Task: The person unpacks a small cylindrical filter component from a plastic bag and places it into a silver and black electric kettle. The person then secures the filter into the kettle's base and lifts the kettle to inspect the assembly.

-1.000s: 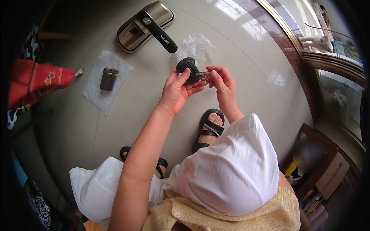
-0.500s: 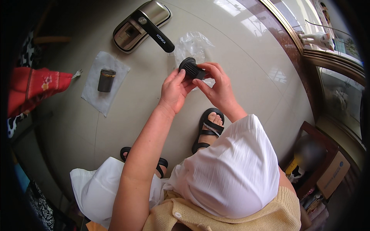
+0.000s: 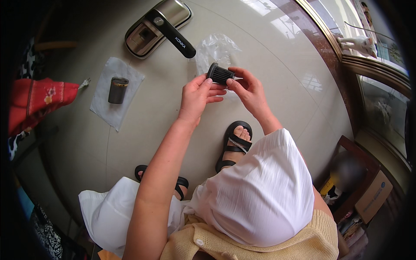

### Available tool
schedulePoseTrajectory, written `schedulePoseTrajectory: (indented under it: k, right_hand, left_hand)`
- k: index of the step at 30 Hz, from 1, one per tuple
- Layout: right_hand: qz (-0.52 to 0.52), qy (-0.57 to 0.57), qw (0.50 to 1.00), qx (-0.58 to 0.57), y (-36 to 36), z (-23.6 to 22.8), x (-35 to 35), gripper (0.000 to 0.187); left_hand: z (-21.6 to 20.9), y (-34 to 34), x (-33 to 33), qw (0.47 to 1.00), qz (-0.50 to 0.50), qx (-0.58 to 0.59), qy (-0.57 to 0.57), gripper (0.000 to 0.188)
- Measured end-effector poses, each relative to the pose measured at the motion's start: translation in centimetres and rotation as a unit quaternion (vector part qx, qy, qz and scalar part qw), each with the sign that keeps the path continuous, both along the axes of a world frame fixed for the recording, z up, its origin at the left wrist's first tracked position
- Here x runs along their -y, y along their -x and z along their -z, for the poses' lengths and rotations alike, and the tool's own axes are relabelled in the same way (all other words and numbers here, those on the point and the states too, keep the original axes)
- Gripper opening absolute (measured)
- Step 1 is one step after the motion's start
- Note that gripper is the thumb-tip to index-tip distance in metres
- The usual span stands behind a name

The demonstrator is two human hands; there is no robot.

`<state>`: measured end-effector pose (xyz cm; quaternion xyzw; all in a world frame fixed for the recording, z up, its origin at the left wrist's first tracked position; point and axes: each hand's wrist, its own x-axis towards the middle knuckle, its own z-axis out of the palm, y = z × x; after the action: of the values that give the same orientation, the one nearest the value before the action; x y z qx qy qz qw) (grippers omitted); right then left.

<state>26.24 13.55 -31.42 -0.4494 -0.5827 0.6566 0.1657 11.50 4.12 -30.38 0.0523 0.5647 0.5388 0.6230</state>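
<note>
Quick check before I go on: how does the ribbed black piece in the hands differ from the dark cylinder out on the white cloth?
The ribbed black filter is held above the floor between the left hand and right hand; the dark cylinder lies untouched on the white cloth. The filter lies sideways with a pleated surface; the cylinder looks smooth, with a paler band at one end. Both are small, dark and round.

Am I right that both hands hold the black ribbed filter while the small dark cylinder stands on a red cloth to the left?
Not quite: the head view shows the small dark cylinder on a white cloth. Both the left hand and right hand hold the black ribbed filter.
</note>
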Motion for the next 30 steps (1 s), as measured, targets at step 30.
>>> schedulePoseTrajectory:
  k: [30]
  right_hand:
    - [-0.102, 0.06, 0.984, 0.133, -2.0, 3.9, -5.8, 0.045]
  left_hand:
    - [4.8, -0.5, 0.8, 0.948, 0.067, -0.311, -0.017, 0.054]
